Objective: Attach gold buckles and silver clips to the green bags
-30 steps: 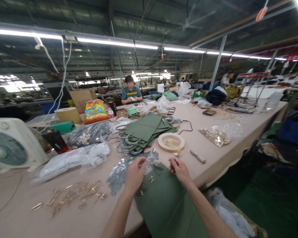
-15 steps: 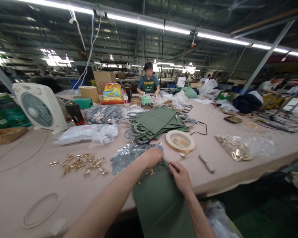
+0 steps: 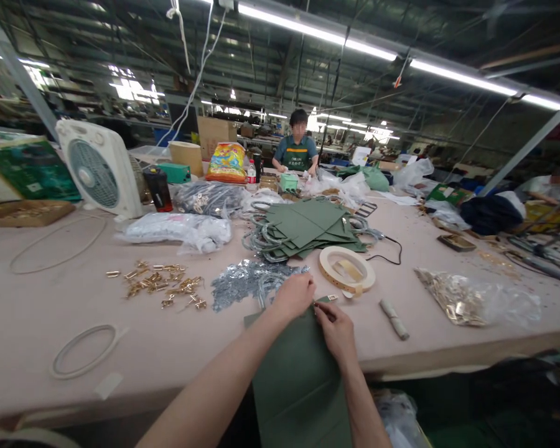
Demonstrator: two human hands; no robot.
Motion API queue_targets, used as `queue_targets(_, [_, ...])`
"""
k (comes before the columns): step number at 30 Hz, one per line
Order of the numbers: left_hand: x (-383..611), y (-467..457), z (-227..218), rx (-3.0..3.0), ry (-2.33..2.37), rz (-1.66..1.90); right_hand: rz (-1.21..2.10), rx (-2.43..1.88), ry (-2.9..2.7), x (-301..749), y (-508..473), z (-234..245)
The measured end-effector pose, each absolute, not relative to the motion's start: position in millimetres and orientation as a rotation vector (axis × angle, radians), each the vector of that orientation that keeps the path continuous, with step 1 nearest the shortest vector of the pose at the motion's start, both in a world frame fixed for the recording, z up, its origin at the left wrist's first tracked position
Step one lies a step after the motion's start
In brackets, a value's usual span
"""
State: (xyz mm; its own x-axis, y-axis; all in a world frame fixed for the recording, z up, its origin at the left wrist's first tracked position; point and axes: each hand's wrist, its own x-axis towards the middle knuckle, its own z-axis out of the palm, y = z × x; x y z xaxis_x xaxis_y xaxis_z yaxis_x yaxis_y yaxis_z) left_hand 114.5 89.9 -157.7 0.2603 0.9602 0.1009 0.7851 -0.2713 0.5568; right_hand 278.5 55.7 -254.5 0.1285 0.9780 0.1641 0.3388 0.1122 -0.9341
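A flat dark green panel [image 3: 298, 379] hangs over the front table edge toward me. At its far end my left hand [image 3: 296, 294] is closed, fingers curled under; what they grip is hidden. Close beside it, my right hand [image 3: 336, 326] pinches a small gold metal fitting with thumb and forefinger at the panel's edge. Another gold fitting [image 3: 332, 297] shows just beyond the right fingers. Behind the left hand lie a grey cord loop [image 3: 264, 289] and many small shiny grey pieces [image 3: 236, 286].
Loose gold fittings [image 3: 161, 283] lie to the left. A roll of tape [image 3: 326, 264], a rolled grey piece [image 3: 394, 319] and a bag of metal parts [image 3: 452, 302] lie right. Stacked green panels [image 3: 308, 224] with grey cords are beyond. A fan [image 3: 98, 168] stands left; a co-worker [image 3: 298, 146] sits opposite.
The view has turned left and tilted, so table things appear shifted right. Both hands stay together at the panel's far end. The gold fitting beyond the right fingers has come into sight.
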Motion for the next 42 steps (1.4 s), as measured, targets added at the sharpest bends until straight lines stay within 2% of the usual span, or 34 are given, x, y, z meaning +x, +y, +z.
queue_targets(8, [92, 49, -185, 2.092, 1.896, 0.425, 0.795, -1.398, -1.401, 280, 59, -265])
queue_targets(22, [96, 63, -221, 2.008, 1.876, 0.611, 0.705, -1.399, -1.511, 273, 56, -259])
queue_targets(27, [96, 58, -223, 1.999, 1.851, 0.662, 0.632, -1.406, -1.584, 269, 53, -257])
queue_targets(33, [96, 56, -220, 1.994, 1.826, 0.67, 0.288, -1.522, -1.704, 258, 47, -255])
queue_targets(37, [96, 50, -215, 2.006, 1.804, 0.757, 0.38, -1.43, -1.63, 258, 40, -251])
queue_targets(42, [96, 39, -207, 2.036, 1.717, 1.015, 0.305, -1.333, -1.423, 263, 25, -242])
